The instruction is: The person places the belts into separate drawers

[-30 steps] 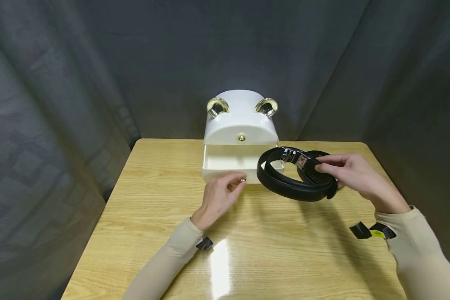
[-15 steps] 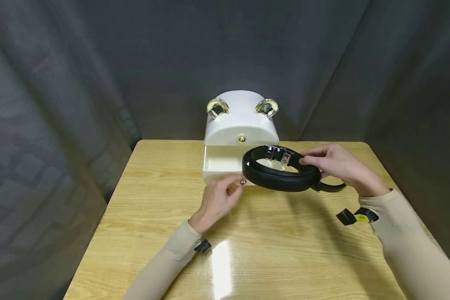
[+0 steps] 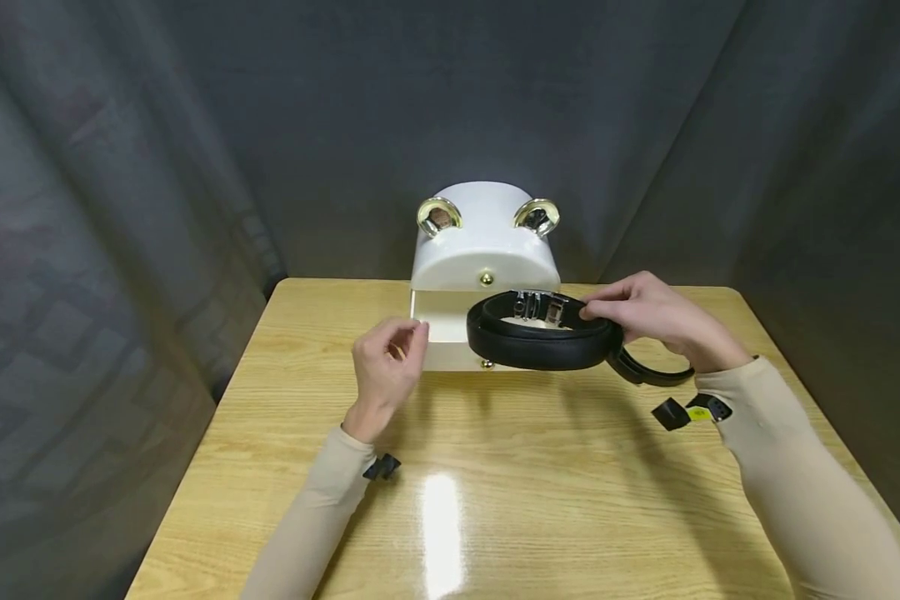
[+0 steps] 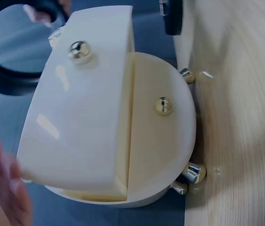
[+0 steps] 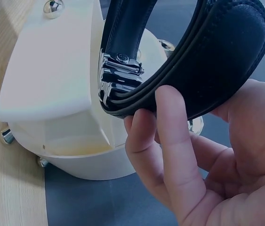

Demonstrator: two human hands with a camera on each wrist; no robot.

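A coiled black belt (image 3: 540, 352) with a silver buckle (image 5: 120, 75) hangs above the open lower drawer (image 3: 446, 357) of a small white rounded cabinet (image 3: 487, 229). My right hand (image 3: 663, 321) pinches the belt's right side between thumb and fingers, and a loose loop trails below. In the head view, the belt covers the drawer's right part. My left hand (image 3: 386, 367) is at the drawer's front left corner, its fingers loosely bent with nothing in them; whether it touches the drawer I cannot tell. It looks blurred in the left wrist view. A gold knob (image 3: 487, 363) sits on the drawer front.
Above the drawer is an upper front with its own gold knob (image 3: 486, 278). Two gold-rimmed round pieces (image 3: 439, 217) stick out from the cabinet's top. The cabinet stands near the back edge of a wooden table (image 3: 540, 483), before a dark grey curtain (image 3: 345, 125).
My left hand has let go of the drawer knob and moved left to the drawer's corner. My right hand has carried the belt left, over the drawer. The drawer stays pulled out.
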